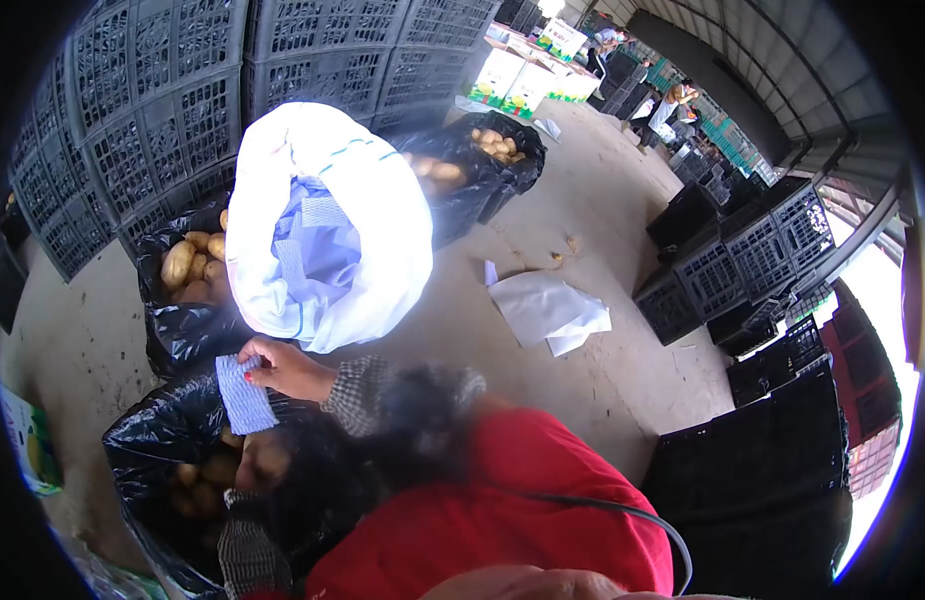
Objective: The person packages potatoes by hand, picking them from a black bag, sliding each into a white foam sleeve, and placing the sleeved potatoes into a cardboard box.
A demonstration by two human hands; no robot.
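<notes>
In the head view, my right hand (288, 370) pinches a white foam mesh sleeve (246, 396) between thumb and fingers, above a crate lined with a black plastic bag (143, 440). Just below it, my left hand (248, 472) reaches into that bag, its fingers closed round a potato (273, 457) that is somewhat blurred. More potatoes (198, 490) lie in shadow inside the bag. Beyond my right hand stands a large white sack (398, 220), its mouth open, with several more foam sleeves (323, 212) inside.
Black-lined crates of potatoes (188, 262) stand behind the sack, before tall stacks of black crates (153, 90). A white sheet (551, 308) lies on the concrete floor. More crates (738, 262) line the right side. Cartons (513, 80) and people (673, 105) are farther back.
</notes>
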